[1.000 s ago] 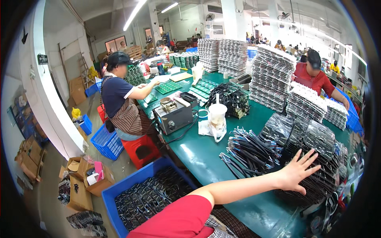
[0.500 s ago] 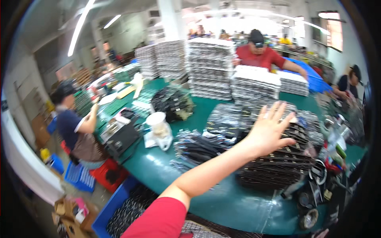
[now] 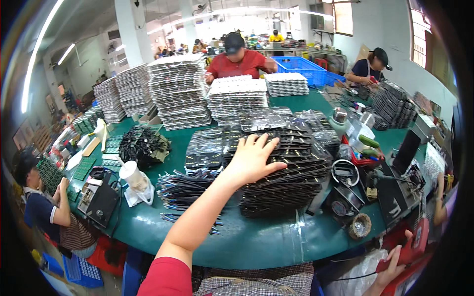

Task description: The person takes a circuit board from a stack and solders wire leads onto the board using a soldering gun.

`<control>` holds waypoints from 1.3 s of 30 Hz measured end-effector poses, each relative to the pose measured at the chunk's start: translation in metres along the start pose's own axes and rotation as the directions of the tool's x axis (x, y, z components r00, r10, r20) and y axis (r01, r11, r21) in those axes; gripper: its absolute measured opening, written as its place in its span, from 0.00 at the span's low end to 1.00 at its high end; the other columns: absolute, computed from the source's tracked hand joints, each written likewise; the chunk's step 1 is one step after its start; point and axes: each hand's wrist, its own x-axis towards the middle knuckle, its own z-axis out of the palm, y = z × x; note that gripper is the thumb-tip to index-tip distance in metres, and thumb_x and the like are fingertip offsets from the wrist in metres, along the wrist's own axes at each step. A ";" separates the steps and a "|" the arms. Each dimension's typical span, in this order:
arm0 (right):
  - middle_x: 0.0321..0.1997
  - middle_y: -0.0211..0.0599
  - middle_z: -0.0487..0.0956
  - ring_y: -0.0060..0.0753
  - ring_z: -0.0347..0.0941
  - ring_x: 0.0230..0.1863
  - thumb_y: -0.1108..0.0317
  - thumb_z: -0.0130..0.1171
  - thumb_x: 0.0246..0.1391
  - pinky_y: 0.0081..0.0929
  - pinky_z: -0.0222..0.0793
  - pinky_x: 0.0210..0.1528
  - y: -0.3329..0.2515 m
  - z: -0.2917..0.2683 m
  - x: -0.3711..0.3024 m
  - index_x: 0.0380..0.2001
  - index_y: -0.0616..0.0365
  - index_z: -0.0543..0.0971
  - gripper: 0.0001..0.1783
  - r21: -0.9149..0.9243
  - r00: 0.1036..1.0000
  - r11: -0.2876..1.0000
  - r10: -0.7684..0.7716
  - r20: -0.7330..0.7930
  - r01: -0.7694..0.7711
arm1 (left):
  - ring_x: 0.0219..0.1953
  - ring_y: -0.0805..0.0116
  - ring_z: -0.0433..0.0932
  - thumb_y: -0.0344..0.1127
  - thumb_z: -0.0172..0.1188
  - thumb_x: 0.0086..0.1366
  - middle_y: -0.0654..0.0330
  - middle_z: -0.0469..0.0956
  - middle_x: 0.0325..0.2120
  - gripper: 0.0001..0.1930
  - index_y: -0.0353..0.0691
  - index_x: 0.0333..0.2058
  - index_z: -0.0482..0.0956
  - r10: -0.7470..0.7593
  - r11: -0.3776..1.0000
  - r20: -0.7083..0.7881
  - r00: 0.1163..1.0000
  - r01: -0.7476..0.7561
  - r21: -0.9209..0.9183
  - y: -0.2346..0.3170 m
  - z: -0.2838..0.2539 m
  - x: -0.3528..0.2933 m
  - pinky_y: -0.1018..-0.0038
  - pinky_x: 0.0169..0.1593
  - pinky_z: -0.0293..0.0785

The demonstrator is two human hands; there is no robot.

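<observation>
My left hand reaches over a tall stack of black flat circuit-board panels, palm down, fingers spread, touching or just above its left part. At the lower right, my right hand is wrapped round a red handheld tool; a dark cable runs nearby. The tool's kind is unclear. Beside the stack, on its left, lies a bundle of black cables with pale ends. Behind it are more black panels in clear plastic.
Tall white-edged stacks stand at the back, before a person in red. A white cup sits left, a tape roll and clamp lamp parts right. Other people work at both sides. A blue crate is at the far right.
The view has swung right, so the table and stacks sit further left. My right hand and the red tool have come into view. My left hand stays spread over the black panels.
</observation>
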 end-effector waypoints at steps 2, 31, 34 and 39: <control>0.19 0.23 0.60 0.12 0.51 0.17 0.72 0.46 0.58 0.13 0.45 0.20 -0.010 0.012 0.002 0.54 0.66 0.62 0.21 0.009 1.000 1.000 0.011 0.013 -0.011 | 0.57 0.50 0.58 0.62 0.47 0.59 0.47 0.62 0.55 0.35 0.42 0.57 0.62 -0.021 1.000 0.028 0.999 0.021 0.024 -0.003 -0.001 -0.002 0.57 0.59 0.53; 0.22 0.26 0.65 0.11 0.53 0.17 0.75 0.45 0.56 0.12 0.48 0.20 -0.016 0.004 -0.007 0.54 0.67 0.61 0.22 0.093 0.992 0.989 0.121 -0.030 -0.118 | 0.21 0.75 0.73 0.40 0.71 0.45 0.62 0.76 0.19 0.18 0.33 0.30 0.79 -0.550 0.140 0.473 0.688 0.635 -0.760 -0.143 0.036 0.062 0.72 0.26 0.69; 0.24 0.27 0.66 0.11 0.53 0.17 0.74 0.46 0.56 0.12 0.48 0.20 -0.019 0.005 -0.006 0.54 0.67 0.61 0.21 0.128 0.982 0.984 0.141 -0.123 -0.125 | 0.29 0.67 0.77 0.32 0.70 0.45 0.54 0.77 0.32 0.29 0.28 0.46 0.70 -0.620 0.109 0.378 0.687 0.553 -0.826 -0.148 0.048 0.061 0.70 0.32 0.72; 0.55 0.44 0.65 0.11 0.56 0.17 0.74 0.46 0.53 0.12 0.54 0.18 -0.005 -0.007 -0.007 0.53 0.71 0.59 0.23 0.044 0.983 0.985 0.168 -0.076 -0.165 | 0.36 0.61 0.77 0.19 0.68 0.38 0.45 0.74 0.41 0.46 0.30 0.58 0.54 -0.650 0.042 0.330 0.684 0.467 -0.883 -0.130 0.040 0.057 0.68 0.37 0.75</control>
